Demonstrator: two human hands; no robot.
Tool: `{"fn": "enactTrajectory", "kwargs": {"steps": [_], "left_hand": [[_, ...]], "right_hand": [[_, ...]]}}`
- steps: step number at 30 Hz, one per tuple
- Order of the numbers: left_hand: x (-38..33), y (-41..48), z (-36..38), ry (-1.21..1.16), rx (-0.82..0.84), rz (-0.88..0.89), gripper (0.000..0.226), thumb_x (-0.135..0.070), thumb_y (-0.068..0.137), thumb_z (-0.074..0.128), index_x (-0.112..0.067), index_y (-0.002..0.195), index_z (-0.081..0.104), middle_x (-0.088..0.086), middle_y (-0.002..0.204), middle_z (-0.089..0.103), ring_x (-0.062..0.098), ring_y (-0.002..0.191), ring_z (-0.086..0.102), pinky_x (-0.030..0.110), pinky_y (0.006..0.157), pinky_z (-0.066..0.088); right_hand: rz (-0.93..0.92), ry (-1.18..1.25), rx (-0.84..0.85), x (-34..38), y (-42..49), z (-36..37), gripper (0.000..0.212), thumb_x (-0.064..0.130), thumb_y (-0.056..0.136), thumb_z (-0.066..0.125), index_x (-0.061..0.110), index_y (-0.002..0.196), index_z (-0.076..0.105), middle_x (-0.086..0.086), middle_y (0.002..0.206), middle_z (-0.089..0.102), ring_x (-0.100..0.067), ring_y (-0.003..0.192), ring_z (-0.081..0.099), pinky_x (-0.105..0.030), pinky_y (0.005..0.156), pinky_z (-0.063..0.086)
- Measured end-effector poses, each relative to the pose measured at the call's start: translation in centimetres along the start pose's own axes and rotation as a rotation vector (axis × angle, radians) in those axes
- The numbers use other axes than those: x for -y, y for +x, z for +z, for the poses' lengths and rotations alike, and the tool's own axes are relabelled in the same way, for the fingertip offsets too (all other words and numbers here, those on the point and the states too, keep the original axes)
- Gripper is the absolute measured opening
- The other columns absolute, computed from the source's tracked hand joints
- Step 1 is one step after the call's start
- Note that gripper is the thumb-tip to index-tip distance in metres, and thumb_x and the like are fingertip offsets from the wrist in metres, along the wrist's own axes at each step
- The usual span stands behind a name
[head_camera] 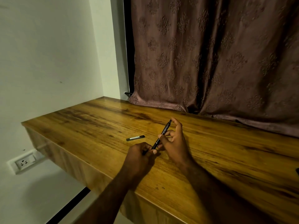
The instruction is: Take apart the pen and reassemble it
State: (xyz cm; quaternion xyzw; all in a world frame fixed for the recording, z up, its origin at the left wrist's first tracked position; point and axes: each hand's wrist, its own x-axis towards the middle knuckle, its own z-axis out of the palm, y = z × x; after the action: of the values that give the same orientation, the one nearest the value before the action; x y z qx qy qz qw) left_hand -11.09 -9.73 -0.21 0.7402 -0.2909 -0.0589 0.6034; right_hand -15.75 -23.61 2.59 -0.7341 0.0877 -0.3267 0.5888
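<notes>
- Fingertips (167, 133) of right hand (175, 143): curled inward, pinching pen (162, 134) (black, slim) around mid-barrel; forefinger arched above, beside pen's far end, contact there not clear.
- Fingertips (154, 152) of left hand (139, 156): bunched together, pinching pen's near end; short dark bit pokes out left of that grip, nature not discernible.
- Pen: spans both hands, tilted, near end low in left hand, far end raised and pointing away toward curtain (210, 54); appears lifted off table (234, 159), though contact under the hands is hidden.
- Hands: close together, almost touching at pen's lower part; right forearm lies over tabletop, left forearm crosses front edge.
- Pen piece (135, 138): short, dark, pale strip along it; lies flat on table just beyond left hand, apart from both hands and from pen.
- Table: wood-grain top with darker streaks, thick front edge, left end close to wall (48, 62); two small dark specks near front edge.
- Curtain: brownish, embossed motif, hangs behind table, hem bunched on far edge of top.
- Dark vertical strip (127, 46): stands between wall and curtain's left side.
- Wall: pale, at left; white socket plate (24, 162) low on it, below tabletop level, round holes visible.
- Dark object (297, 171) at right frame edge, on table: cut off, not identifiable.
</notes>
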Motion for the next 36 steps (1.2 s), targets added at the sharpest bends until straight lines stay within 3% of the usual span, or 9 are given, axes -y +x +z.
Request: {"fn": "enactTrajectory", "kwargs": {"steps": [4, 9, 13, 18, 24, 31, 36], "left_hand": [[-0.1, 0.0, 0.0, -0.126, 0.024, -0.089, 0.018, -0.024, 0.094, 0.065, -0.013, 0.080, 0.071, 0.005, 0.063, 0.067, 0.014, 0.055, 0.057, 0.031, 0.052, 0.045], [0.6, 0.8, -0.7, -0.346, 0.027, -0.140, 0.039, -0.041, 0.082, 0.067, -0.003, 0.087, 0.071, 0.007, 0.071, 0.061, 0.017, 0.065, 0.054, 0.036, 0.066, 0.040], [1.3, 1.2, -0.6, -0.446, 0.009, -0.170, 0.022, -0.017, 0.097, 0.059, -0.004, 0.085, 0.072, 0.012, 0.077, 0.062, 0.016, 0.068, 0.055, 0.030, 0.064, 0.042], [1.3, 1.4, -0.5, -0.372, -0.012, -0.155, 0.022, -0.012, 0.098, 0.057, -0.005, 0.087, 0.074, 0.007, 0.074, 0.068, 0.013, 0.068, 0.060, 0.032, 0.067, 0.046], [1.9, 1.6, -0.7, -0.351, 0.000, -0.153, 0.022, -0.014, 0.098, 0.057, -0.010, 0.086, 0.075, 0.004, 0.075, 0.068, 0.014, 0.072, 0.059, 0.036, 0.070, 0.043], [2.0, 1.6, -0.7, -0.375, 0.009, -0.152, 0.023, -0.011, 0.098, 0.056, -0.010, 0.086, 0.076, 0.004, 0.074, 0.068, 0.014, 0.071, 0.059, 0.033, 0.068, 0.043], [1.0, 1.2, -0.6, -0.438, 0.026, -0.182, 0.025, -0.009, 0.098, 0.055, -0.007, 0.085, 0.076, 0.006, 0.073, 0.069, 0.010, 0.066, 0.060, 0.030, 0.063, 0.046]], "right_hand": [[0.017, 0.030, -0.020, 0.5, 0.2, -0.6, 0.077, 0.004, 0.088, 0.065, 0.033, 0.146, 0.023, -0.013, 0.095, 0.062, -0.024, 0.064, 0.070, -0.041, 0.062, 0.061], [-0.005, 0.072, -0.134, 0.2, 1.4, -2.2, 0.079, 0.000, 0.088, 0.063, 0.029, 0.149, 0.021, -0.011, 0.091, 0.062, -0.025, 0.072, 0.070, -0.021, 0.056, 0.055], [-0.037, 0.087, -0.210, -0.3, 1.9, -3.2, 0.075, -0.002, 0.088, 0.062, 0.024, 0.148, 0.026, -0.013, 0.088, 0.058, -0.029, 0.074, 0.066, -0.019, 0.053, 0.053], [-0.093, 0.110, -0.244, 0.0, 2.6, -3.6, 0.068, -0.005, 0.087, 0.062, 0.018, 0.144, 0.032, -0.019, 0.083, 0.057, -0.026, 0.063, 0.062, -0.019, 0.049, 0.051], [-0.094, 0.056, -0.193, -0.1, 2.0, -3.1, 0.077, -0.001, 0.088, 0.063, 0.026, 0.149, 0.024, -0.024, 0.096, 0.060, -0.032, 0.078, 0.067, -0.016, 0.053, 0.051], [-0.098, 0.023, -0.168, 0.0, 1.6, -2.5, 0.087, -0.002, 0.086, 0.065, 0.038, 0.149, 0.021, -0.021, 0.094, 0.059, -0.028, 0.081, 0.066, -0.022, 0.060, 0.057], [-0.117, 0.058, -0.211, 0.5, 1.8, -2.8, 0.068, -0.002, 0.088, 0.062, 0.025, 0.145, 0.035, -0.025, 0.091, 0.063, -0.030, 0.071, 0.068, -0.018, 0.051, 0.051]]}}
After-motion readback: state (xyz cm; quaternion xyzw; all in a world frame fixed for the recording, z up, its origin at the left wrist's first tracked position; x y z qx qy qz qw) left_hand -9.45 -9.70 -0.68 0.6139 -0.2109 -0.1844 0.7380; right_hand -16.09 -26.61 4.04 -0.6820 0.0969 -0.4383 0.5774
